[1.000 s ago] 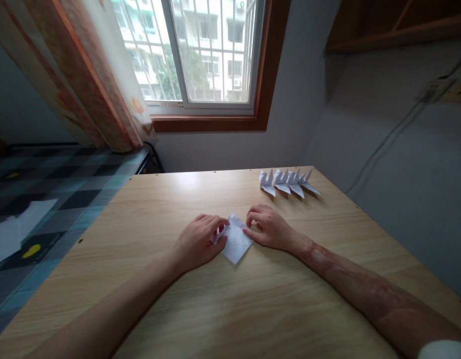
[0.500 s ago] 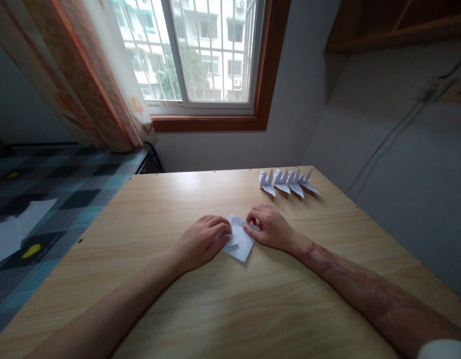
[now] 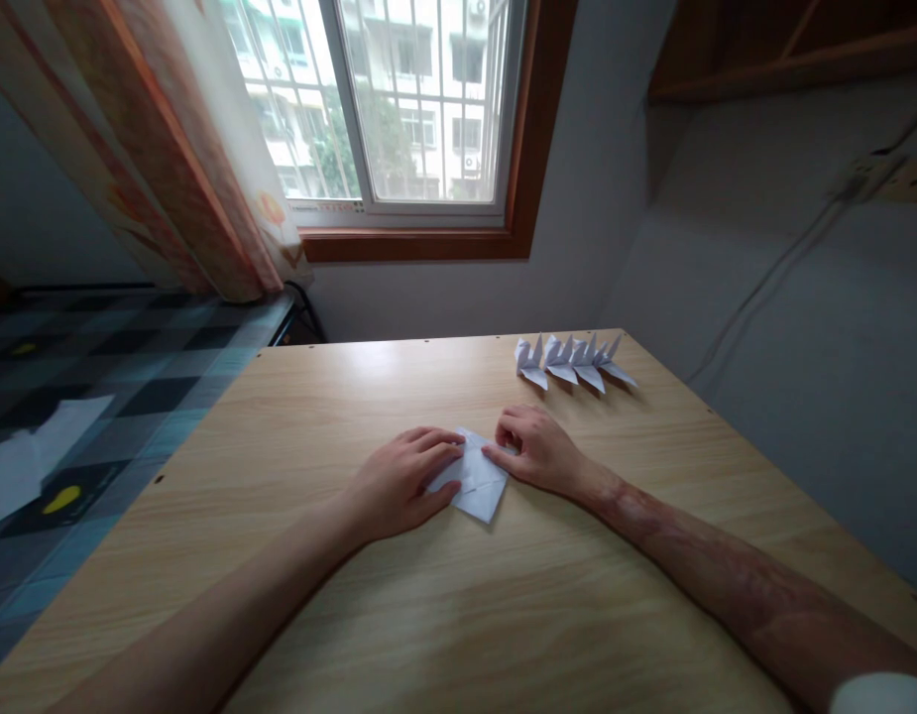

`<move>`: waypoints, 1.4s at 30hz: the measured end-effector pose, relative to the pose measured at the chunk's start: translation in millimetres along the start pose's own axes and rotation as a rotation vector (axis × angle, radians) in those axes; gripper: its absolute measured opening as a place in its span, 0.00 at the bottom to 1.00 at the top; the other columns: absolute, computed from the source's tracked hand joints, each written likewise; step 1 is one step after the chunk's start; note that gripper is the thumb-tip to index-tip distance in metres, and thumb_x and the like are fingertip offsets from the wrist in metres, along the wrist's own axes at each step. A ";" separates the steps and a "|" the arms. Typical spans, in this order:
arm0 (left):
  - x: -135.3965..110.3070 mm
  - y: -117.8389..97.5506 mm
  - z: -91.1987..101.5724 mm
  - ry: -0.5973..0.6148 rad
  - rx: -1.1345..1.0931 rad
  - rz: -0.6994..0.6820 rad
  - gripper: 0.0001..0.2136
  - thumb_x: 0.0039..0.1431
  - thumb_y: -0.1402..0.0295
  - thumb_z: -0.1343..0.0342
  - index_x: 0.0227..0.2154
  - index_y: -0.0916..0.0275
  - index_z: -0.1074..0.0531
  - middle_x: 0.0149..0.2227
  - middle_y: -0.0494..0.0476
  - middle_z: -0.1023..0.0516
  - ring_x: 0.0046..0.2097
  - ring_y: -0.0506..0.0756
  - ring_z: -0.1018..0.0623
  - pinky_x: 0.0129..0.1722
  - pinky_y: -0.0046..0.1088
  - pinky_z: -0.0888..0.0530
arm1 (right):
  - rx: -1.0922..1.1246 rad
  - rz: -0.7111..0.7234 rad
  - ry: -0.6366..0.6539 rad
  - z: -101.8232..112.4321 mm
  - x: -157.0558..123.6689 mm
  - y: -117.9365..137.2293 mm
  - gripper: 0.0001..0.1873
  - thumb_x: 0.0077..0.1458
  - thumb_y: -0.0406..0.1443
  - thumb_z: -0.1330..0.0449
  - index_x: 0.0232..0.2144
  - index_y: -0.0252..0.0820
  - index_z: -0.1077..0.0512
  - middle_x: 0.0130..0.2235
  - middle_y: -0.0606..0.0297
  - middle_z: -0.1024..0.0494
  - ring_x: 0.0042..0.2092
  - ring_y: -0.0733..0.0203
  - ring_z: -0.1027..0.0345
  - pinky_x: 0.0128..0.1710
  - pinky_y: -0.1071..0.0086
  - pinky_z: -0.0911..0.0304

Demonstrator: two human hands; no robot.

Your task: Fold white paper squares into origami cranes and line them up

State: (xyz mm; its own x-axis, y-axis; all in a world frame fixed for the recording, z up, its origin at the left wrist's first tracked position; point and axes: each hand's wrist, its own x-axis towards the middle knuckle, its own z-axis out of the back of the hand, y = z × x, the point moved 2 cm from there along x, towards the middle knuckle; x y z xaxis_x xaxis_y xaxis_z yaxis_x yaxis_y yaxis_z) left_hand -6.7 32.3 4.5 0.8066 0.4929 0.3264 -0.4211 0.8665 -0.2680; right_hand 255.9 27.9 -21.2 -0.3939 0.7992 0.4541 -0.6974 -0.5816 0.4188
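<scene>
A folded sheet of white paper lies flat on the wooden table, a pointed corner turned towards me. On its left side rests my left hand, thumb and fingers apart, covering part of that edge. My right hand has its fingers curled and pinches the paper's right edge between thumb and forefinger. The fingertips hide that corner. Several folded white paper figures with upright points stand in a row beyond my right hand.
The wooden table reaches back towards the window wall. On the left is a bed with a checked cover, carrying loose white paper. A white rounded object shows at the bottom right corner.
My left thumb has moved down and away from the fingers, and the raised flap near the paper's top now lies flatter. My right hand has shifted very slightly.
</scene>
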 end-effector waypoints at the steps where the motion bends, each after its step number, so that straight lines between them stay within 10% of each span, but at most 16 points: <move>1: 0.1 -0.5 -0.2 -0.001 0.014 -0.008 0.13 0.72 0.62 0.40 0.56 0.57 0.22 0.62 0.63 0.17 0.62 0.65 0.18 0.64 0.50 0.22 | 0.003 0.007 0.002 0.2 0.1 0.5 0.17 0.62 0.40 0.27 0.28 0.44 0.31 0.32 0.66 0.24 0.38 0.57 0.31 0.43 0.62 0.40; 16: 0.8 -5.1 2.4 0.059 0.097 0.045 0.19 0.73 0.61 0.44 0.64 0.57 0.27 0.68 0.64 0.22 0.65 0.67 0.23 0.68 0.52 0.28 | 0.103 0.017 0.018 1.5 2.4 -2.9 0.20 0.56 0.41 0.23 0.25 0.42 0.30 0.30 0.68 0.26 0.35 0.59 0.33 0.39 0.64 0.42; 25: 0.9 -4.3 2.3 0.012 0.124 0.082 0.18 0.71 0.60 0.42 0.59 0.58 0.24 0.65 0.67 0.21 0.61 0.69 0.21 0.65 0.54 0.26 | 0.389 -0.155 -0.024 -1.3 -0.9 -1.3 0.10 0.59 0.35 0.29 0.40 0.43 0.26 0.31 0.71 0.23 0.28 0.64 0.38 0.30 0.69 0.42; 33: -0.6 -2.4 2.0 -0.020 0.086 0.113 0.18 0.71 0.60 0.42 0.60 0.57 0.26 0.63 0.66 0.21 0.60 0.68 0.20 0.63 0.51 0.24 | 0.359 0.079 0.023 2.8 -2.7 12.6 0.22 0.63 0.32 0.30 0.58 0.47 0.22 0.52 0.58 0.13 0.53 0.51 0.20 0.58 0.55 0.28; 42: -2.2 3.7 -3.1 -0.052 0.075 0.141 0.24 0.71 0.60 0.41 0.66 0.58 0.29 0.64 0.68 0.23 0.63 0.69 0.22 0.64 0.51 0.24 | 0.173 0.355 0.149 6.0 -4.5 24.9 0.23 0.69 0.34 0.34 0.64 0.50 0.22 0.64 0.56 0.17 0.63 0.46 0.22 0.66 0.48 0.28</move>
State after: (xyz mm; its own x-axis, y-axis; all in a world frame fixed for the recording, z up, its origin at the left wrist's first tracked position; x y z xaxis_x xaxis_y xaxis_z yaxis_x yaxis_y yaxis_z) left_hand -8.7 34.2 0.0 0.7154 0.6120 0.3371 -0.5603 0.7908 -0.2466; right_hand 243.9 8.9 -8.0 -0.6826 0.5507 0.4804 -0.3973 -0.8314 0.3884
